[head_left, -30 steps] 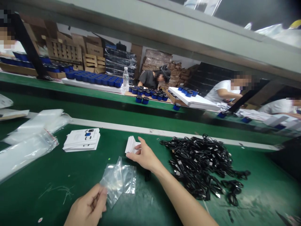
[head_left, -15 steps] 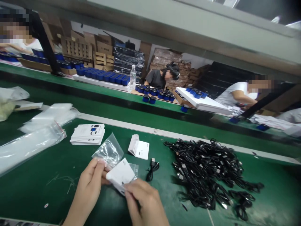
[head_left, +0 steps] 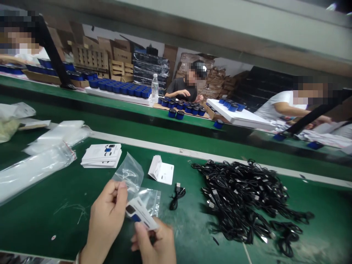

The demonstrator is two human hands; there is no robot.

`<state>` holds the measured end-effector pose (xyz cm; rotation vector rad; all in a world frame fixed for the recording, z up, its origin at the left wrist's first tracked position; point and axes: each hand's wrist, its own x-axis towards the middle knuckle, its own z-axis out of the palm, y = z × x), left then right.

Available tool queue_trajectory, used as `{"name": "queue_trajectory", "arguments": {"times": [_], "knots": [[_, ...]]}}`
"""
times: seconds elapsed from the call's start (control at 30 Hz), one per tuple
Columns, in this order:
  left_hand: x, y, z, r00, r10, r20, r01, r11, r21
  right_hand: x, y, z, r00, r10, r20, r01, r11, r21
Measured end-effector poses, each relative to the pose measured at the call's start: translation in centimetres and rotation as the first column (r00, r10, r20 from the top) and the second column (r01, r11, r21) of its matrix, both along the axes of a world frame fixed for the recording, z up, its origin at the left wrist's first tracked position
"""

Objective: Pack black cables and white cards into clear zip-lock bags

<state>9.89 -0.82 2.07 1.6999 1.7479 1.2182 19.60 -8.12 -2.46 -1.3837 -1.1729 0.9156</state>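
Note:
My left hand (head_left: 110,209) is closed, pinching a clear plastic bag (head_left: 129,172) between thumb and fingers. Part of the bag spreads out behind the paper. My right hand (head_left: 156,238) grips a folded printed leaflet (head_left: 141,212) at its lower edge, thumb on top. The leaflet shows dark and blue pictures and lies against the bag; whether any of it is inside the bag I cannot tell. Just beyond my hands stands a half-open folded leaflet (head_left: 162,170). A single coiled black USB cable (head_left: 177,196) lies to its front right.
A stack of printed leaflets (head_left: 101,156) lies at the left, with clear plastic bags (head_left: 41,161) farther left. Tangled black cables (head_left: 242,198) heap up at the right. Across the raised ledge, people sit among blue round containers (head_left: 118,87) and a water bottle (head_left: 154,89).
My right hand has moved down and left and the leaflet has turned, now showing its printed pictures. More of the bag shows behind it. A person opposite has raised their head and hands.

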Motion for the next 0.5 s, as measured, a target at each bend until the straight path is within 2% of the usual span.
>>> {"name": "queue_trajectory", "arguments": {"times": [0.03,0.1,0.17,0.23,0.3,0.43,0.5], "knots": [[-0.2,-0.1,0.1,0.999,-0.006,-0.052,0.007,1.0,0.0,0.8,0.1,0.3,0.986,-0.051,0.158,0.031,0.991,0.131],[-0.5,-0.5,0.2,0.988,-0.02,-0.151,0.021,1.0,0.009,2.1,0.1,0.9,0.902,-0.205,0.379,0.038,0.914,0.404],[-0.6,-0.8,0.3,0.972,-0.035,-0.231,0.042,0.999,0.026,2.7,0.1,1.2,0.823,-0.347,0.45,0.032,0.819,0.574],[-0.6,-1.0,0.3,0.956,-0.043,-0.291,0.06,0.997,0.05,2.7,0.2,1.2,0.775,-0.433,0.46,0.043,0.763,0.645],[-0.4,-1.1,0.2,0.94,-0.052,-0.336,0.08,0.994,0.07,2.6,0.4,1.0,0.746,-0.482,0.458,0.071,0.743,0.666],[-0.2,-1.2,0.0,0.921,-0.127,-0.369,0.162,0.985,0.064,2.8,0.5,0.9,0.745,-0.512,0.428,0.093,0.715,0.693],[-0.1,-1.4,-0.1,0.917,-0.171,-0.361,0.202,0.978,0.05,3.1,0.5,0.9,0.747,-0.484,0.456,0.027,0.707,0.706]]}}
